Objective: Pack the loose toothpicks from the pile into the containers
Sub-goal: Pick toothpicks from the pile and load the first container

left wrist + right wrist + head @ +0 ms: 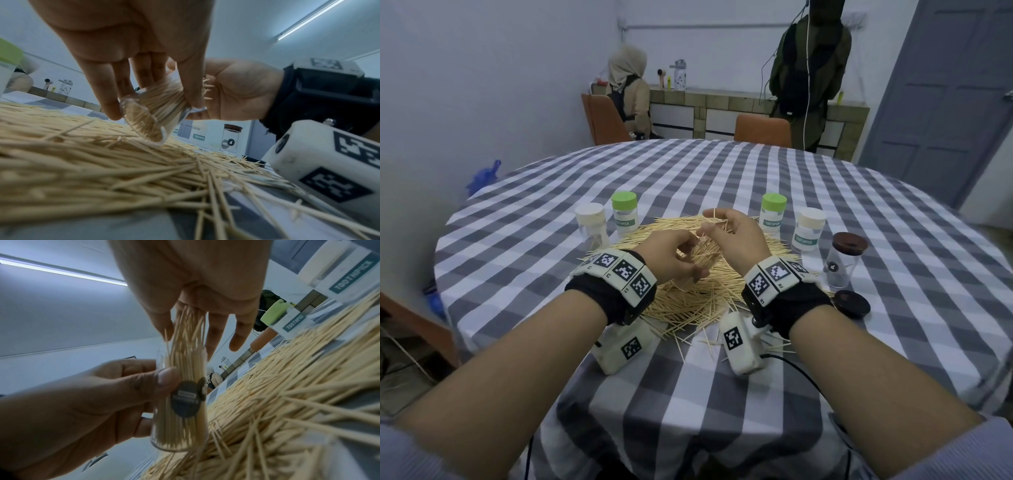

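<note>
A round table [825, 205] under a grey and white checked cloth carries everything. Near its middle lies the broad pile of toothpicks [688, 301]. Over the pile the left hand [671, 255] has thumb and fingers curled round a clear jar [180, 410] packed with toothpicks, tilted toward the right hand [736, 240]. The right hand's thumb and fingers pinch a bunch of toothpicks [187, 331] whose lower ends stand in the jar's mouth.

Toward the far edge stand four capped containers: white [590, 222] and green [624, 214] left of the pile, green [773, 214] and white [809, 229] right of it. Right of those stands a clear jar with a brown lid [844, 260], and nearer the front a loose brown lid [851, 303].
</note>
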